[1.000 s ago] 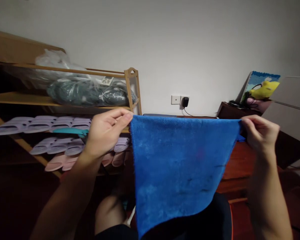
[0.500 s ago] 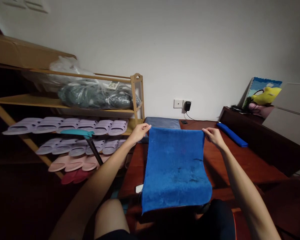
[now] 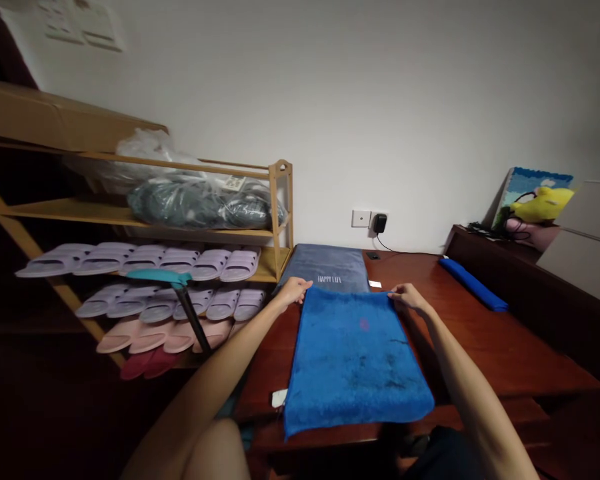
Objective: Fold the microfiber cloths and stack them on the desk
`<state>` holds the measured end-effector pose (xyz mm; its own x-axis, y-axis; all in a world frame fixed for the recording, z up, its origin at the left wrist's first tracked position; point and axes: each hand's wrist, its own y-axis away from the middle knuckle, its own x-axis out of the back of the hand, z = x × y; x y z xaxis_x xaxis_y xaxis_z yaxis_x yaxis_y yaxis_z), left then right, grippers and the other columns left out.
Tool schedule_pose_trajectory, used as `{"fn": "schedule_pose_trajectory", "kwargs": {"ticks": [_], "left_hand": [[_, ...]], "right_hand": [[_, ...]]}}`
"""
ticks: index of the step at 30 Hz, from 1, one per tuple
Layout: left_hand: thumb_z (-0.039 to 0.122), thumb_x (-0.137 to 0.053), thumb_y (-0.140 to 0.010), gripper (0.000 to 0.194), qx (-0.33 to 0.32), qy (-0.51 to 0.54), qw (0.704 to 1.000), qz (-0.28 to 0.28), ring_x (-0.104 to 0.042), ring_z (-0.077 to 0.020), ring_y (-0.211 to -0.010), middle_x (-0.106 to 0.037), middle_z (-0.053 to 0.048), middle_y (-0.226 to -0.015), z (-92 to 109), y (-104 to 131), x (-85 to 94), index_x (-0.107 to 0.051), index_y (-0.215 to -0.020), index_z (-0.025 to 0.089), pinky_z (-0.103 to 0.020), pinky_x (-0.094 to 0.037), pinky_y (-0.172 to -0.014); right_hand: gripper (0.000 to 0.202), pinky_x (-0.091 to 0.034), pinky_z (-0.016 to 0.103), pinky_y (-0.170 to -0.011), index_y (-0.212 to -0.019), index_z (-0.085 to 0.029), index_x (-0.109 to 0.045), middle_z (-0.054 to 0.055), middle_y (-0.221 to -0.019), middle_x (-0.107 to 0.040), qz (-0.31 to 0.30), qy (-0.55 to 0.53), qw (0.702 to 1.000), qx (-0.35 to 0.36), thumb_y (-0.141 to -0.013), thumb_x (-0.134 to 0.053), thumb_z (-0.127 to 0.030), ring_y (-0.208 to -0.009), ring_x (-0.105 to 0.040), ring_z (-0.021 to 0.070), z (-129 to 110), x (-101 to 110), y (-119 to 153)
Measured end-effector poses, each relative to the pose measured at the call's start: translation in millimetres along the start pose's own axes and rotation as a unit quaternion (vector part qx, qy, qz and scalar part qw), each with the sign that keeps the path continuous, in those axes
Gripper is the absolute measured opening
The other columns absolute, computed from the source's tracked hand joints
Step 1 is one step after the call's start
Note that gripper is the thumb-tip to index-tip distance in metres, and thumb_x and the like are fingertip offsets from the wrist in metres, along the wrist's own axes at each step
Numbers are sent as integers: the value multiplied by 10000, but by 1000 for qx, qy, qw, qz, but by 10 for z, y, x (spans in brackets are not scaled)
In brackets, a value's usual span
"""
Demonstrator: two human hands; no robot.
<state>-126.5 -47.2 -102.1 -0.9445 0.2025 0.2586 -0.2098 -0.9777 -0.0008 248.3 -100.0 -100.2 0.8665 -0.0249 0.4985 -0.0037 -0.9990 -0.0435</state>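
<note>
A blue cloth point(image 3: 350, 353) with dark stains and a small reddish spot is spread over the near part of the red-brown table point(image 3: 460, 333). My left hand point(image 3: 296, 292) pinches its far left corner, and my right hand point(image 3: 407, 298) pinches the far right corner. The cloth's near end curves over the table's front edge. A white tag point(image 3: 279, 399) sticks out at its left side. Just beyond the cloth lies a folded grey-blue cloth point(image 3: 330, 257) with "HAPPY LIFE" lettering.
A wooden rack point(image 3: 274, 200) with slippers and a plastic-wrapped bundle point(image 3: 205, 200) stands left. A rolled blue cloth point(image 3: 473, 283) lies at the right. A black adapter point(image 3: 379, 223) is plugged into the wall. A yellow plush point(image 3: 543, 203) sits on the right ledge.
Both hands have lowered the cloth's far edge, and it lies flatter. More of the grey-blue cloth and its lettering shows. The view has shifted slightly.
</note>
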Motion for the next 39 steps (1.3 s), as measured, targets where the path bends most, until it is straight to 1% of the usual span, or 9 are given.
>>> {"fn": "schedule_pose_trajectory", "kwargs": {"ticks": [5,13,20,25,28,31,34,36,39], "left_hand": [[371,-764,-609,310,-20,-9,1000,2,-468,-99,-402,-511,31,-446,-18,-15,27,-556,-616,142,-205,-377,-390],[414,-695,-679,298,-55,-25,997,42,-459,-88,-420,-509,47,-488,42,-229,102,-541,-661,160,-195,-361,-402],[423,-609,-765,281,-71,-113,986,104,-519,-120,-476,-535,41,-509,37,-499,73,-531,-665,173,-215,-384,-467],[289,-558,-830,170,-80,-236,957,150,-622,-195,-701,-622,-26,-641,42,-595,49,-579,-712,169,-284,-458,-660],[214,-500,-865,145,-111,-302,933,164,-595,-251,-998,-666,-114,-968,57,-493,-52,-621,-924,158,-360,-427,-866],[214,-449,-899,298,-178,-353,911,121,-442,-243,-1249,-546,-117,-1299,65,-323,-283,-568,-1170,181,-372,-316,-1030],[273,-376,-939,423,-259,-456,851,11,-265,-218,-1382,-365,-91,-1481,33,-211,-573,-453,-1342,169,-374,-211,-1113],[333,-323,-958,499,-249,-518,818,-33,-191,-229,-1412,-261,-105,-1527,-17,-198,-724,-360,-1414,137,-413,-170,-1130],[440,-264,-962,577,-180,-542,819,-45,-193,-235,-1414,-235,-106,-1532,-101,-241,-821,-303,-1450,135,-444,-167,-1130]], "right_hand": [[340,-416,240,-514,-616,-174,-594,-1,-560,-609,22,8,1000,12,-551,-725,-481,-549,-554,140,106,57,-87],[447,-417,250,-513,-674,-172,-552,3,-578,-584,49,10,998,34,-586,-632,-603,-525,-520,125,166,26,-303],[321,-463,265,-628,-723,-166,-633,44,-694,-664,110,105,987,43,-698,-613,-486,-672,-605,163,144,-36,-603],[198,-470,289,-742,-825,-169,-668,78,-832,-700,129,204,970,31,-800,-558,-332,-797,-639,180,91,-101,-705],[294,-444,347,-848,-984,-149,-663,146,-1002,-682,148,262,953,35,-872,-462,-332,-972,-617,243,17,-258,-627],[467,-356,402,-989,-1242,-123,-546,188,-1258,-565,134,307,939,77,-939,-326,-400,-1186,-503,270,-102,-566,-502],[572,-256,346,-1083,-1403,-226,-396,80,-1456,-398,53,337,930,141,-932,-306,-538,-1340,-340,203,-206,-930,-419],[626,-196,348,-1114,-1434,-266,-348,38,-1513,-303,4,352,923,156,-915,-282,-609,-1393,-239,180,-232,-1110,-402],[693,-139,381,-1130,-1443,-251,-337,49,-1528,-259,-32,369,918,143,-899,-217,-664,-1414,-175,177,-201,-1201,-409]]}}
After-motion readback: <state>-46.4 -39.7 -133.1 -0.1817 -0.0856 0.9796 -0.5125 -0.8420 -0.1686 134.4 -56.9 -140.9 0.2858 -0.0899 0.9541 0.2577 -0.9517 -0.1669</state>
